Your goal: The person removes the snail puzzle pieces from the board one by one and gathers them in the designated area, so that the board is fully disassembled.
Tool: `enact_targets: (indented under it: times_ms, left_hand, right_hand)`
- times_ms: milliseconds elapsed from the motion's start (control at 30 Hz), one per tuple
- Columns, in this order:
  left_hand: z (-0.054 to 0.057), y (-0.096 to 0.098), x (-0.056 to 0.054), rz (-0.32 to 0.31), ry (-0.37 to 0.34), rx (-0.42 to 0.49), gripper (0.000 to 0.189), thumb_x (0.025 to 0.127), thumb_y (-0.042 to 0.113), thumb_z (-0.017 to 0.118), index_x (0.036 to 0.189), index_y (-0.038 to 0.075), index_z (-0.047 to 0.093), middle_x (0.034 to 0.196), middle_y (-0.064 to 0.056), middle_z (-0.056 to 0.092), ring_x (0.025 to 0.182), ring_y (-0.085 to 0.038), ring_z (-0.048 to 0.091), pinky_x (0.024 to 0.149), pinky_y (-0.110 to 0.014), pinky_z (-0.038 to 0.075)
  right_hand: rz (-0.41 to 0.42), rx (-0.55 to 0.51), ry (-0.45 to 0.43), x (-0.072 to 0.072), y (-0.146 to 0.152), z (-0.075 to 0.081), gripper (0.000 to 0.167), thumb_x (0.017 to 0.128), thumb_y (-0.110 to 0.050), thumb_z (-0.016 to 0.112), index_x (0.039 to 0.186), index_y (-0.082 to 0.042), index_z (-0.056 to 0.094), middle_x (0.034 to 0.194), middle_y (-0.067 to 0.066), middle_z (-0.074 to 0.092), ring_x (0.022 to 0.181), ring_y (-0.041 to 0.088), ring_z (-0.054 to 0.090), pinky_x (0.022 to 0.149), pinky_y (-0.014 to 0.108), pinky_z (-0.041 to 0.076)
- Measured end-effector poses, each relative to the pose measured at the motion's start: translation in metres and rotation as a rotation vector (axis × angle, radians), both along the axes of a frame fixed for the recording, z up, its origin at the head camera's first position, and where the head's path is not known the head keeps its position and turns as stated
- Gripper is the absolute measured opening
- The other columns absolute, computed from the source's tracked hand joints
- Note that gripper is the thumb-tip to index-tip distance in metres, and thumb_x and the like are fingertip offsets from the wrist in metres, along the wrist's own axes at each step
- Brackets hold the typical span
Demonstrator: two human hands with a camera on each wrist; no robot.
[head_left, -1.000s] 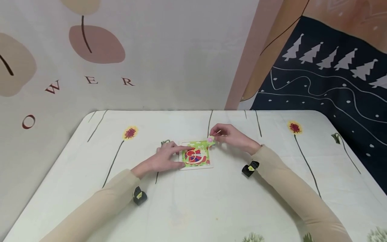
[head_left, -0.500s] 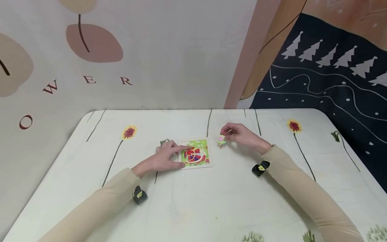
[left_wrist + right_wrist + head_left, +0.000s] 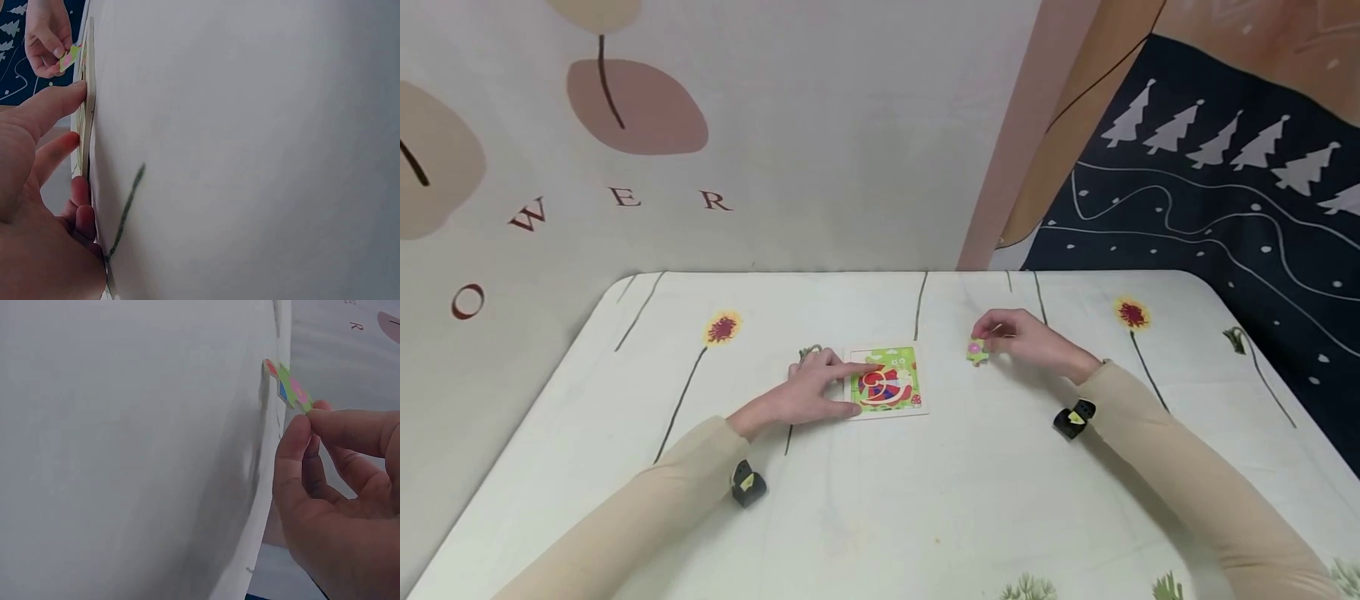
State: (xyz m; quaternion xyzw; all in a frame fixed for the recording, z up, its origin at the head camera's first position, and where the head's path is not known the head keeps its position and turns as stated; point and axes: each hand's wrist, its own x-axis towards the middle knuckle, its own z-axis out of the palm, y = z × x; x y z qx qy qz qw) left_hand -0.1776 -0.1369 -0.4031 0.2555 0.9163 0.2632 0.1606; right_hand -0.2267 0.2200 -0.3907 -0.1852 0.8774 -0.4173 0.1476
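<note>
1. Nearer me than the puzzle board (image 3: pixel 922 371), black wrist cameras (image 3: pixel 748 485) hang beside the sleeves (image 3: pixel 700 458), over printed tablecloth (image 3: pixel 850 508).
2. At the board's left side, the left hand (image 3: pixel 812 392) lies fingers spread, touching it and partly covering its snail-like picture (image 3: pixel 887 390), which looks mostly filled in.
3. Right of the board, the right hand (image 3: pixel 1026 337) pinches a flower-printed jigsaw piece (image 3: pixel 976 352); at least this one is out, its gap unclear.
4. Behind the board hangs a lettered backdrop (image 3: pixel 850 167).

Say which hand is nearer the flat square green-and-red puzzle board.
Left. The left hand touches the puzzle board from its left side; the right hand is apart, off its right, pinching a small green-and-pink puzzle piece.
</note>
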Motion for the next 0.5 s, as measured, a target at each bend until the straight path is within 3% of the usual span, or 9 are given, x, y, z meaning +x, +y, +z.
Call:
enact_targets:
  times_ms: [267,500]
  left_hand:
    - [-0.0012,-0.0015,-0.0006,-0.006,0.009,0.004,0.062,0.084,0.031,0.076,0.142,0.025,0.056,0.101,-0.005,0.047,0.095,-0.021,0.036,0.078,-0.035,0.023]
    - [0.0,-0.0004,0.0005,-0.02,0.009,0.017,0.062,0.085,0.032,0.075,0.143,0.024,0.055,0.102,-0.005,0.046,0.096,-0.021,0.035,0.08,-0.036,0.023]
  right_hand:
    - [-0.013,0.055,-0.008,-0.0004,0.0072,0.002,0.018,0.095,0.0,0.057,0.109,0.0,0.068,0.108,0.015,0.066,0.099,0.023,0.057,0.089,0.031,0.044]
    - [0.002,0.068,0.009,-0.0047,0.0093,-0.0018,0.019,0.094,0.003,0.055,0.108,0.001,0.068,0.108,0.016,0.068,0.098,0.021,0.058,0.09,0.03,0.044]
